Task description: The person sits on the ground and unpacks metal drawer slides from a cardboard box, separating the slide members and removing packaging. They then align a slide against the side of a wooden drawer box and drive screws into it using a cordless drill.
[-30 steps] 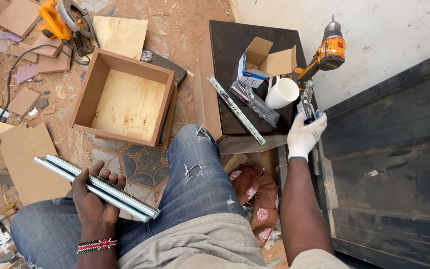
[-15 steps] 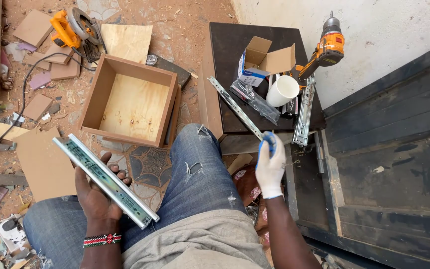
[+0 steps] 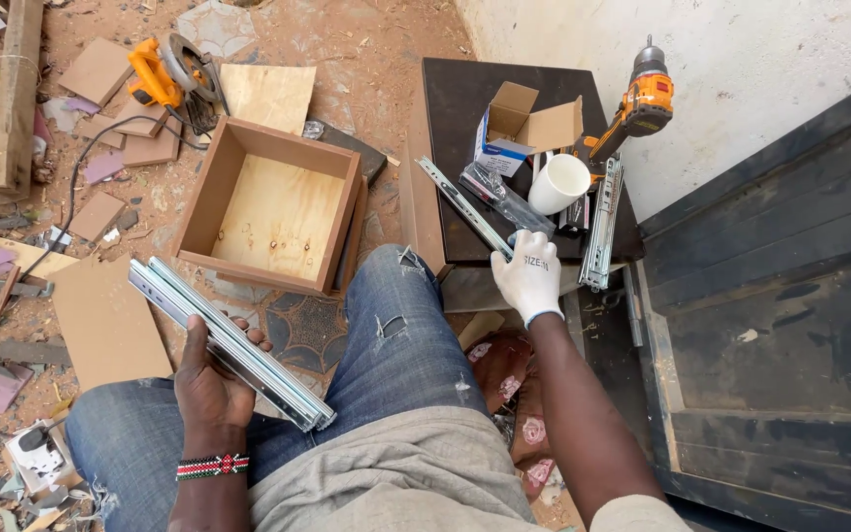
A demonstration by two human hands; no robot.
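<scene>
Dusty workshop floor. Gloved right hand [image 3: 529, 278] has dropped from drill [image 3: 639, 103], now closing on loose slide rail [image 3: 463, 205]; left hand [image 3: 211, 382] still clasps paired rails [image 3: 229, 342].

My right grip [image 3: 530, 276] wears a white work glove with a blue cuff edge. My bare left grip [image 3: 211, 384] has a red, black, white and green beaded wristband [image 3: 212, 465], lower left. I wear ripped blue jeans [image 3: 386, 345] and a grey shirt [image 3: 396, 478].

Bright, even daylight with soft shadows, sharp focus throughout, and slight wide-angle bending at the edges.
</scene>
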